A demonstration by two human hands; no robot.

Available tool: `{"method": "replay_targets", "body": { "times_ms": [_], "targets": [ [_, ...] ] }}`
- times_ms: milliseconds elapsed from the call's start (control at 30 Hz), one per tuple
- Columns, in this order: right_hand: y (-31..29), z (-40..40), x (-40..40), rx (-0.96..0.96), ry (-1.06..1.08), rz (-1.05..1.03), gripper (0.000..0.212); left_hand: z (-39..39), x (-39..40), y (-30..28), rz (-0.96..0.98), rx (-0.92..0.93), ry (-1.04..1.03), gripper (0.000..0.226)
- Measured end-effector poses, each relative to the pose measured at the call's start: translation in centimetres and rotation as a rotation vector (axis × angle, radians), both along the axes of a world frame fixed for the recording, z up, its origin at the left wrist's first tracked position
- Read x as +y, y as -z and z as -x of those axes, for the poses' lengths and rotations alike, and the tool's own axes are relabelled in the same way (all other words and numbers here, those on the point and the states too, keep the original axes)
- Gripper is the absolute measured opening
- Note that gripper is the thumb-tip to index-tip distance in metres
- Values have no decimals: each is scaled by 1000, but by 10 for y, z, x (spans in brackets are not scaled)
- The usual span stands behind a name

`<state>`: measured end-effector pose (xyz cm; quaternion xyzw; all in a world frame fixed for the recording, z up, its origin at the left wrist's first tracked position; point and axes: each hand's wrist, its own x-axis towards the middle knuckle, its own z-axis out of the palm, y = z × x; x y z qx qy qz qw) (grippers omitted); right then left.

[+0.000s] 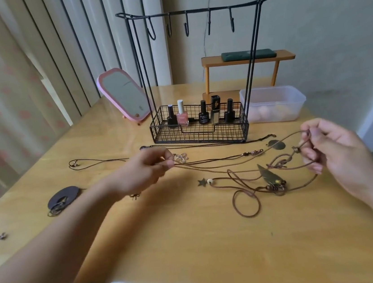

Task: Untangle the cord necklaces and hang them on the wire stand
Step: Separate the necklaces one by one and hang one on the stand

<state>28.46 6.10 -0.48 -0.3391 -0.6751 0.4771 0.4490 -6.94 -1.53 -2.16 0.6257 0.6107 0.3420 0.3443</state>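
Pinching the brown cord necklace (219,166) at both ends, you stretch it low over the wooden table (192,234): your left hand (146,169) nips it at 9 o'clock, your right hand (329,149) grips its loop at 3 o'clock. Its leaf pendant (264,173) and slack loops lie on the table between your hands. Beyond them, at 12 o'clock, stands the black wire stand (195,69), hooks bare, nail polish bottles (201,113) in its basket. A pink mirror (123,95) leans at 11 o'clock.
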Motion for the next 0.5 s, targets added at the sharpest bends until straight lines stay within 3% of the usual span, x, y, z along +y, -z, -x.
{"method": "replay_targets", "body": {
  "times_ms": [67,133,200,333,467,500],
  "targets": [
    [2,-1,-1,-100,-17,-4,56,10,0,-15,10,-98,15,16],
    [6,2,-1,-187,-26,-4,27,25,-1,-33,86,-278,153,13],
    [9,6,-1,-295,7,-51,24,37,-3,-52,139,-413,370,26],
    [0,18,-1,-595,84,-274,21,37,-4,-81,5,-532,444,23],
    [-13,54,-6,-388,96,-304,17,17,-6,-103,-183,-546,276,16],
    [-14,65,-9,-368,43,-299,24,13,-7,-107,-226,-539,225,18]
  ]
}}
